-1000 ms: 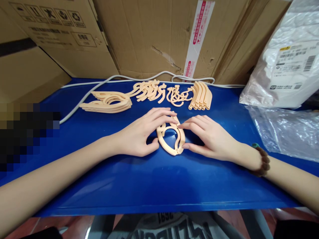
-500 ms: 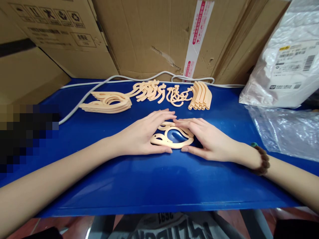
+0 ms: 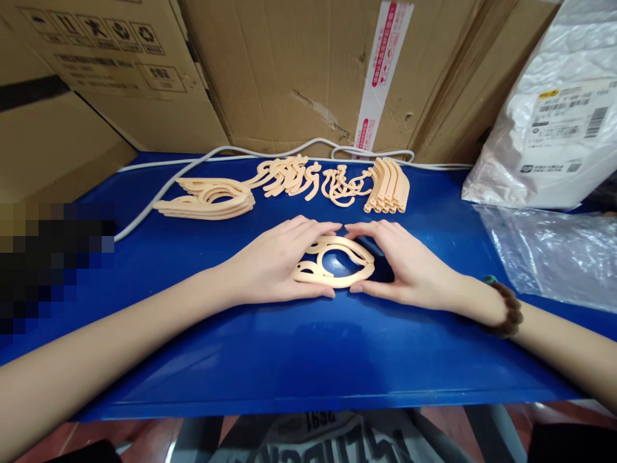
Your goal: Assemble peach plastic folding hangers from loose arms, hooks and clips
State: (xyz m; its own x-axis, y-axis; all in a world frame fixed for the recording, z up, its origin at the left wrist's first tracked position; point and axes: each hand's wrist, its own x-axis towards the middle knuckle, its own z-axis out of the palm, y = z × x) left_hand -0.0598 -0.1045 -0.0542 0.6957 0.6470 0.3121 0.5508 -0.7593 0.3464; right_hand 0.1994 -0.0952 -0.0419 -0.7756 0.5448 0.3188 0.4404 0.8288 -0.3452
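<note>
A beige plastic folding clothes hanger, folded into a loop, lies flat on the blue tabletop in front of me. My left hand is closed round its left end, thumb along the near edge and fingers over the far edge. Round the right end curves my right hand, thumb tip at the near edge and bent fingers by the far edge. The two hands' fingertips almost meet behind the hanger. My left palm hides part of the left end.
Along the back lie stacked beige hanger bodies, curved hook pieces, thin curved parts and stacked curved arms. A white cable runs behind them. Cardboard boxes stand at the back. A white parcel bag and clear plastic are right.
My right hand's fingers have drawn back and arched from over the hanger to its far edge, showing more of its top. The left hand has barely shifted.
</note>
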